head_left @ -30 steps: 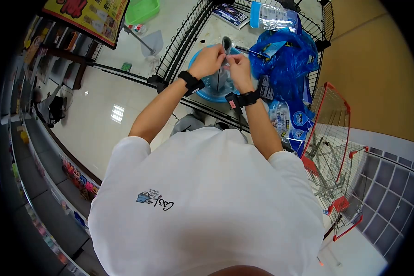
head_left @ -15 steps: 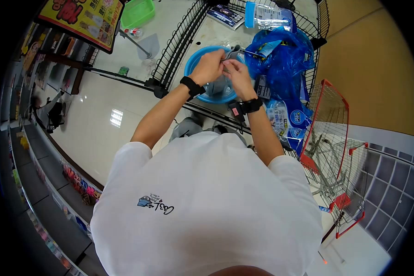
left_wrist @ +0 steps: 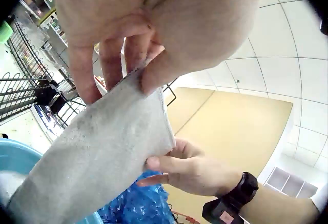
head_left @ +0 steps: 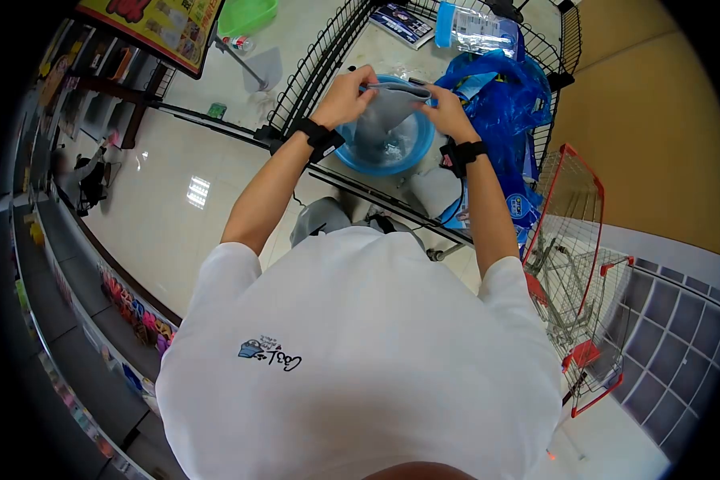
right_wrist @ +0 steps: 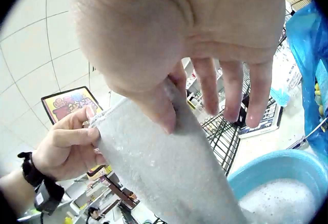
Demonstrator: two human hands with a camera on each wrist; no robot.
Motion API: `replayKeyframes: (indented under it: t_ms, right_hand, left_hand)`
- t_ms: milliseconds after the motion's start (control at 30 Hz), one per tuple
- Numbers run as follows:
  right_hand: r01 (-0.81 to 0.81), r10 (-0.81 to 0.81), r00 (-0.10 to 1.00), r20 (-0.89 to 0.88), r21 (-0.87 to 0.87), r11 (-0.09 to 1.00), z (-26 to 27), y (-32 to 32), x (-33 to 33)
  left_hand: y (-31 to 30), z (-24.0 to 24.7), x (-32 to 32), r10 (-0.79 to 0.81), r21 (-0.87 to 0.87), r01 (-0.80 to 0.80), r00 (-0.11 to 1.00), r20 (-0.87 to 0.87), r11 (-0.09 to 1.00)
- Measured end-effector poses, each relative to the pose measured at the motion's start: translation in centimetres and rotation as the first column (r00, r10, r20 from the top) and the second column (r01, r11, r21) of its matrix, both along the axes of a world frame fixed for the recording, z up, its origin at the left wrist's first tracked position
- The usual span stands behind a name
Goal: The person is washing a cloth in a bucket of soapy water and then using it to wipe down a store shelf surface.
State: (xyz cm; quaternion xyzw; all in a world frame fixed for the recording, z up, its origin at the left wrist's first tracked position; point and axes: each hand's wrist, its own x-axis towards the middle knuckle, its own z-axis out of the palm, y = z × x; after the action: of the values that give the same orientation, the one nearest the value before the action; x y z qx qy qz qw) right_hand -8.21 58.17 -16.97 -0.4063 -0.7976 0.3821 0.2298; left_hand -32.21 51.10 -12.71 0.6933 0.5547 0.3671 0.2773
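Observation:
A wet grey cloth with a stitched hem is stretched by its upper edge between my two hands. My left hand pinches one corner between thumb and fingers, seen close in the left wrist view. The opposite corner is pinched by my right hand; in the right wrist view its thumb presses on the cloth while other fingers extend. Below, the cloth hangs down over a blue basin that holds foamy water.
The basin stands on a wire-railed table. To its right lie a blue plastic bag and blue-and-white packages. A book and a clear blue-topped package lie behind. Red-trimmed shopping carts stand at the right; shelves line the left.
My hands were close together with the cloth bunched between them. They have moved apart, the right one outward to the right, and the cloth's upper edge is now spread wide.

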Motion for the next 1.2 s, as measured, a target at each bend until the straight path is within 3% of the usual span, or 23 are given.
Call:
replayKeyframes:
  t_ms: [33,200,300,533,600,800,867,1200]
  right_hand:
    - [0.006,-0.007,1.0,0.008,0.121,0.993,0.3,-0.3,-0.1]
    - [0.008,-0.002,0.998,-0.064,0.088,0.996,0.7,-1.1,-1.9]
    - [0.095,-0.081,0.954,-0.29,0.035,0.995,0.4,-1.4,-3.5]
    - [0.265,-0.241,0.953,-0.183,0.116,0.957,2.5,-2.2,-5.7]
    - [0.34,-0.312,0.921,-0.233,0.087,0.937,3.8,-2.8,-6.3]
    - [0.372,-0.337,0.909,-0.244,0.113,0.921,3.1,-2.4,-8.0]
    - [0.381,-0.35,0.912,-0.215,0.121,0.917,3.4,-2.5,-8.0]
    - [0.451,-0.364,0.878,-0.312,0.282,0.847,2.2,-3.3,-10.1]
  left_hand:
    - [0.0,-0.4,-0.4,0.005,0.002,-0.005,1.0,0.002,1.0]
    - [0.5,-1.7,-2.9,0.084,0.0,-0.084,0.995,0.053,0.996]
    - [1.0,-2.0,-4.0,0.121,0.046,-0.126,0.988,0.099,0.991]
    - [1.7,-1.4,-3.9,0.198,0.017,-0.203,0.966,0.167,0.979]
    - [2.0,-1.5,-3.1,0.218,0.09,-0.229,0.968,0.123,0.969]
    - [2.4,-0.8,-0.1,0.165,0.104,-0.18,0.976,0.139,0.978]
    - [2.8,-0.6,0.1,0.162,0.125,-0.196,0.957,0.241,0.973]
    - [3.1,1.1,-0.9,0.127,0.04,-0.129,0.99,0.064,0.991]
